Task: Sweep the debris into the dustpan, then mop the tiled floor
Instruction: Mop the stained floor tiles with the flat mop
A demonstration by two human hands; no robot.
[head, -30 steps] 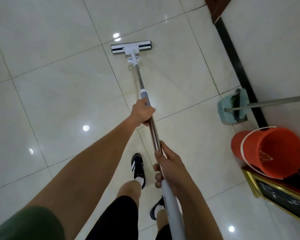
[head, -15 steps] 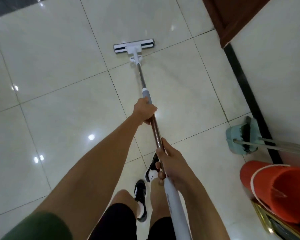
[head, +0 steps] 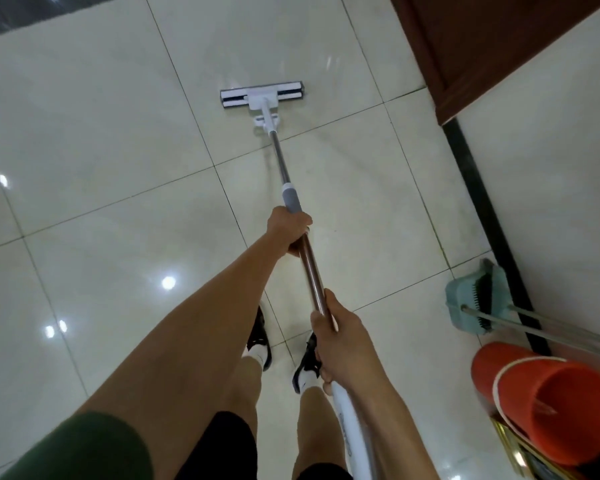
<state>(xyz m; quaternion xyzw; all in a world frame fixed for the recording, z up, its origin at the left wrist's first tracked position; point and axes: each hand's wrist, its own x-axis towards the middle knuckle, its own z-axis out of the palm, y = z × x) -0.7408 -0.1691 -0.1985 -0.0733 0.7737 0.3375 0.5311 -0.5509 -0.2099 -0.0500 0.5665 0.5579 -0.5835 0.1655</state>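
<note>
Indoor hallway or lobby of a building. Evidence: glossy cream floor tiles point(head: 94, 140) reflecting ceiling lights, a black skirting strip point(head: 482, 216) along a light wall point(head: 548, 161), a dark wooden door frame point(head: 465, 46), and an orange bucket point(head: 548, 407) beside a green dustpan point(head: 465, 306).

view: just one cam, strapped to my head
facing: forward and steeply down at the tiled floor point(head: 94, 140)
closeness: my arms fill the bottom, mop head point(head: 262, 95) way out front
overlap: nothing, single wide-angle view
</note>
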